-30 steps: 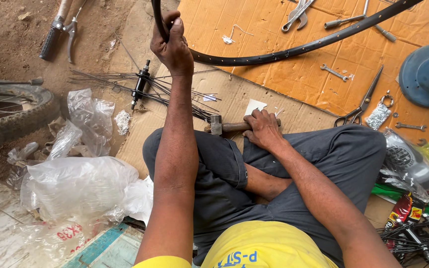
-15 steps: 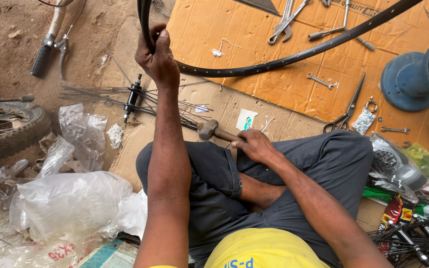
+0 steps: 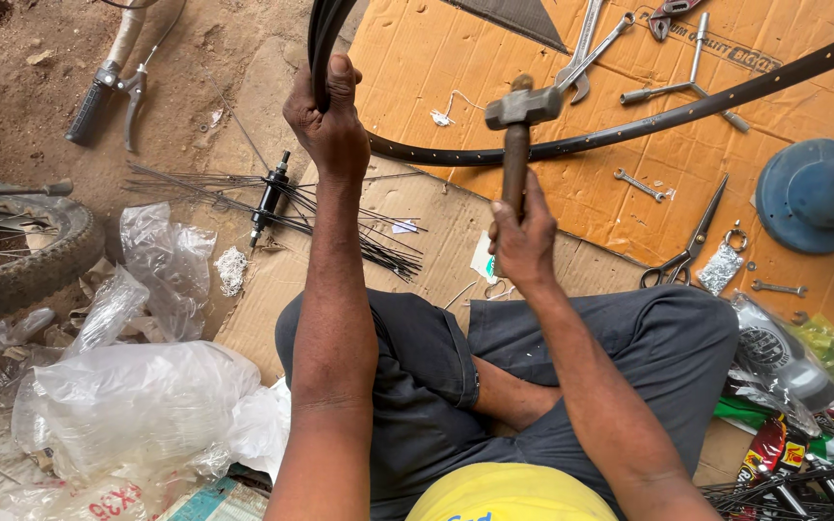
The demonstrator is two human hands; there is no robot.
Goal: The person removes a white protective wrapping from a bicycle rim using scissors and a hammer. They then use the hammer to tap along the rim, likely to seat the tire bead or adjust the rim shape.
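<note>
Gripping black rim [image 3: 571, 145], left hand [image 3: 328, 121] clamped; right hand [image 3: 523, 241] grip clamped on hammer [image 3: 515, 130]; silver foil packet [image 3: 721, 270] beside scissors [image 3: 682, 256].

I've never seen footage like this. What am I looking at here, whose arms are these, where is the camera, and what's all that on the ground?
The camera sits on a person's head and looks down, so the arms are their own. They sit cross-legged on the ground. The left hand grips a black wheel rim; the right hand holds a hammer raised upright. On the cardboard lie wrenches and scissors. A hub with loose spokes lies to the left, beside plastic bags and a tyred wheel.
</note>
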